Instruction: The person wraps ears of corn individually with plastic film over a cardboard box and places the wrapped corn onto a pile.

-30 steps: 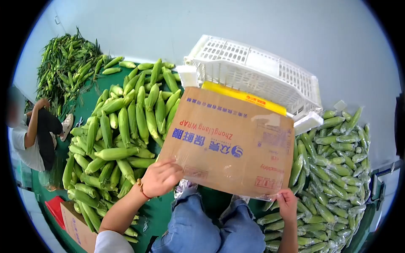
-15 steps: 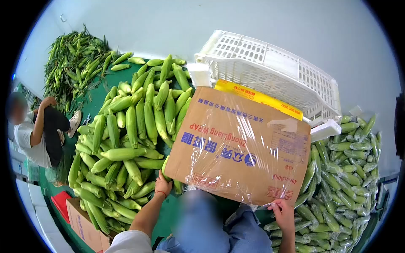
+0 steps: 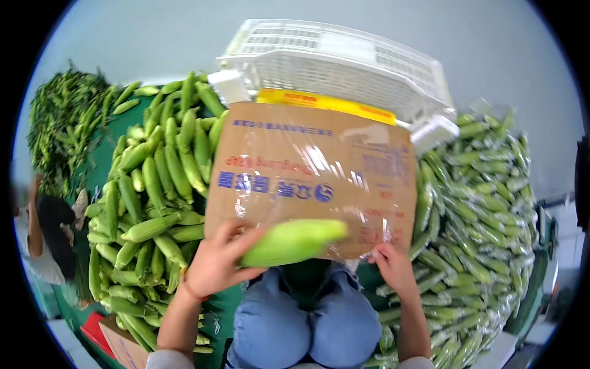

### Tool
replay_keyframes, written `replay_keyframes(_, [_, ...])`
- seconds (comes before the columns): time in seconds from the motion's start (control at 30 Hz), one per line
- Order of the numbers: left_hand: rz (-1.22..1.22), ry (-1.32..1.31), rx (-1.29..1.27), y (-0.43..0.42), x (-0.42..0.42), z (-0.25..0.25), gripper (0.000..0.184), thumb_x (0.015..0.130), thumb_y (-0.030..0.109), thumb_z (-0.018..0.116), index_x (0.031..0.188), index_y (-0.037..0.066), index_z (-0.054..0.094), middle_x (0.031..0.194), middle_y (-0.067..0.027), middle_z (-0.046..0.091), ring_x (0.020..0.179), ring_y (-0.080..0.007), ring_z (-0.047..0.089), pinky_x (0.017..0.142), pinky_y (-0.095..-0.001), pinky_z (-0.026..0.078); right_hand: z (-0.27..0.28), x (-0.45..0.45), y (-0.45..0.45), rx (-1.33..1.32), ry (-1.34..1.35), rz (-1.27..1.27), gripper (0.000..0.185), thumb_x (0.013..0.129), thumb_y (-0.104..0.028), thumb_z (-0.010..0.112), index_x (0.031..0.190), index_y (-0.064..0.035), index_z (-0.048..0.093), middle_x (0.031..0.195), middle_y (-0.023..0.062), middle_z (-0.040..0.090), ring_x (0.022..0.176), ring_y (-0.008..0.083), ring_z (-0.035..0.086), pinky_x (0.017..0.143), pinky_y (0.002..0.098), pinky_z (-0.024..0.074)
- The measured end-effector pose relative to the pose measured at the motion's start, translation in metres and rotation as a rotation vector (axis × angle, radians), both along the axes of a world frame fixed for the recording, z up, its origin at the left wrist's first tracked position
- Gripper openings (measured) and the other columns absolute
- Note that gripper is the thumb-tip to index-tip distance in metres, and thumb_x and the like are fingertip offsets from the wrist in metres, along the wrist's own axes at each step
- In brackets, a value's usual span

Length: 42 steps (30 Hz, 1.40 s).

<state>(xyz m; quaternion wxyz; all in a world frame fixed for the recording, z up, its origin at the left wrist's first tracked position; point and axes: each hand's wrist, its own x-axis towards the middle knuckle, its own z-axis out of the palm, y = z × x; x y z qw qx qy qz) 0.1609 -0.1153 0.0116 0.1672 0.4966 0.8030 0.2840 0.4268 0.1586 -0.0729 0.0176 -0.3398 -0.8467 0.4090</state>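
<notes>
An ear of corn in green husk (image 3: pixel 295 241), slightly blurred, lies in the grip of my left hand (image 3: pixel 222 261), over the near edge of a cardboard box (image 3: pixel 276 147). Clear plastic film covers the box top and shines in streaks. At the box's near right corner, my right hand (image 3: pixel 393 265) pinches the film's edge. Behind the printed cardboard shows a yellow strip (image 3: pixel 326 104). Unwrapped corn (image 3: pixel 157 178) is heaped to the left of the box, and film-wrapped corn (image 3: pixel 479 246) to its right.
A white plastic crate (image 3: pixel 344 67) stands behind the box. Leafy husks and corn (image 3: pixel 67 123) are piled at the far left, near a seated person (image 3: pixel 49 230). A red object (image 3: pixel 97 334) and another cardboard box (image 3: pixel 125 345) lie at the lower left.
My left hand has moved from the left heap to over the box, bringing the ear of corn with it. My right hand still holds the film at the near right corner.
</notes>
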Motion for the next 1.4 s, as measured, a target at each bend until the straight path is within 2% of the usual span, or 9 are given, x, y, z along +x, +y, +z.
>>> replay_keyframes(0.13, [-0.389, 0.423, 0.118, 0.099, 0.008, -0.024, 0.056, 0.073, 0.029, 0.074, 0.127, 0.028, 0.058, 0.108, -0.0053, 0.062, 0.084, -0.0249, 0.066, 0.063, -0.0356, 0.055, 0.011, 0.000, -0.019, 0.460, -0.120, 0.108, 0.010, 0.091, -0.017, 0.060, 0.093, -0.0074, 0.060, 0.069, 0.0144, 0.064, 0.066, 0.0331, 0.065, 0.066, 0.0414, 0.0516])
replay_keyframes(0.27, [-0.428, 0.283, 0.070, 0.115, -0.004, -0.034, 0.049, 0.077, 0.032, 0.071, 0.124, 0.027, 0.059, 0.104, -0.0056, 0.064, 0.082, -0.0255, 0.068, 0.062, -0.0365, 0.055, 0.054, -0.015, -0.015, -0.480, 0.533, -0.257, 0.016, 0.092, -0.014, 0.061, 0.102, -0.0017, 0.058, 0.086, 0.0168, 0.064, 0.082, 0.0233, 0.066, 0.079, 0.0293, 0.0492])
replay_keyframes(0.4, [-0.322, 0.420, 0.212, 0.108, 0.001, -0.051, 0.042, 0.078, 0.027, 0.070, 0.117, 0.015, 0.062, 0.108, -0.0058, 0.067, 0.090, -0.0237, 0.066, 0.068, -0.0367, 0.054, 0.007, -0.101, -0.007, 0.583, 0.515, 0.190, 0.027, 0.090, -0.023, 0.063, 0.106, -0.0021, 0.059, 0.094, 0.0141, 0.065, 0.091, 0.0294, 0.063, 0.082, 0.0380, 0.0496])
replay_keyframes(0.47, [-0.287, 0.565, 0.561, 0.070, 0.007, -0.067, 0.036, 0.076, 0.022, 0.073, 0.110, 0.011, 0.063, 0.112, -0.0061, 0.066, 0.093, -0.0217, 0.065, 0.073, -0.0332, 0.053, 0.002, -0.120, 0.001, 0.589, 0.405, 0.168, 0.027, 0.088, -0.027, 0.063, 0.102, -0.0046, 0.062, 0.093, 0.0127, 0.065, 0.088, 0.0300, 0.062, 0.078, 0.0409, 0.0492])
replay_keyframes(0.73, [0.161, 0.096, 0.251, 0.026, -0.067, -0.047, 0.011, 0.080, 0.010, 0.069, 0.091, 0.008, 0.069, 0.091, -0.0111, 0.067, 0.078, -0.0280, 0.066, 0.070, -0.0372, 0.053, -0.006, -0.141, 0.016, 0.627, 0.478, 0.209, 0.019, 0.083, -0.027, 0.065, 0.087, -0.0088, 0.066, 0.084, 0.0059, 0.061, 0.078, 0.0270, 0.061, 0.068, 0.0390, 0.0479])
replay_keyframes(0.93, [-0.429, 0.221, -0.018, 0.174, -0.078, -0.089, 0.014, 0.082, 0.019, 0.062, 0.078, 0.007, 0.069, 0.073, -0.0157, 0.064, 0.064, -0.0305, 0.064, 0.063, -0.0438, 0.051, -0.009, -0.147, 0.018, 0.550, 0.469, 0.196, 0.024, 0.087, -0.029, 0.060, 0.081, -0.0073, 0.064, 0.082, 0.0093, 0.062, 0.073, 0.0306, 0.062, 0.063, 0.0435, 0.0494])
replay_keyframes(1.0, [-0.322, 0.291, -0.234, 0.157, -0.046, -0.068, 0.017, 0.080, 0.021, 0.062, 0.085, 0.005, 0.067, 0.073, -0.0194, 0.065, 0.073, -0.0349, 0.066, 0.068, -0.0494, 0.052, 0.023, -0.140, 0.008, 0.402, 0.006, 0.217, 0.033, 0.092, -0.035, 0.054, 0.077, -0.0067, 0.063, 0.081, 0.0138, 0.064, 0.070, 0.0342, 0.064, 0.061, 0.0462, 0.0502])
replay_keyframes(1.2, [-0.132, 0.298, -0.127, 0.076, 0.026, -0.054, 0.079, 0.080, 0.057, 0.060, 0.133, -0.001, 0.048, 0.136, -0.0201, 0.045, 0.127, -0.0393, 0.043, 0.102, -0.0500, 0.037, 0.041, -0.118, -0.022, 0.261, -0.082, 0.260, 0.041, 0.093, -0.047, 0.050, 0.103, -0.0083, 0.060, 0.106, 0.0160, 0.062, 0.082, 0.0363, 0.066, 0.068, 0.0500, 0.0538])
replay_keyframes(1.4, [0.002, 0.564, 0.015, 0.169, -0.085, -0.079, 0.058, 0.090, 0.036, 0.056, 0.134, 0.000, 0.047, 0.148, -0.0237, 0.033, 0.138, -0.0380, 0.031, 0.112, -0.0498, 0.027, 0.024, -0.142, 0.002, 0.795, 0.356, 0.667, 0.062, 0.076, -0.036, 0.073, 0.129, -0.0136, 0.050, 0.128, 0.0091, 0.051, 0.121, 0.0298, 0.049, 0.103, 0.0493, 0.0405])
